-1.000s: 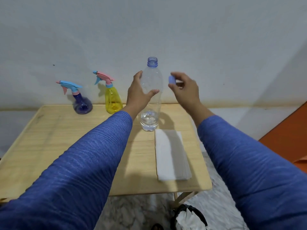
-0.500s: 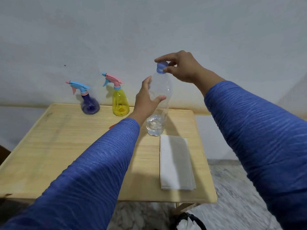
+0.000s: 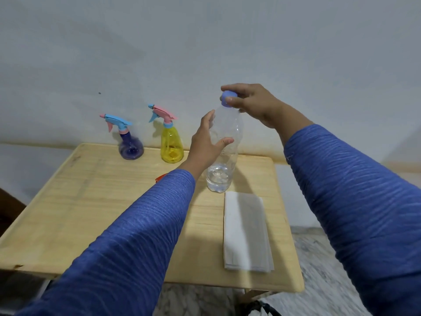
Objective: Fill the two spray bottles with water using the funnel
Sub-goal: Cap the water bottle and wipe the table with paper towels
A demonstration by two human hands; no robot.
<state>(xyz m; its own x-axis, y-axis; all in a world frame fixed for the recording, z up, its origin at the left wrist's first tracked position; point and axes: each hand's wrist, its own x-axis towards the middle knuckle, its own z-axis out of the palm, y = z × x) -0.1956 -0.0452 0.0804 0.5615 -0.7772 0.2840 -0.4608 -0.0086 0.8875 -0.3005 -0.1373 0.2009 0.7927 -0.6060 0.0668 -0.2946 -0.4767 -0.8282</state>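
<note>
The left hand (image 3: 205,144) is gripping the thin, nearly empty, light water bottle (image 3: 224,153) at mid-body; the right hand (image 3: 252,103) is pinching its cap (image 3: 228,99)

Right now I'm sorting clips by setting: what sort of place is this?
Probably a room at home: a small wooden table against a plain painted wall, marble-patterned floor, household spray bottles.
</note>
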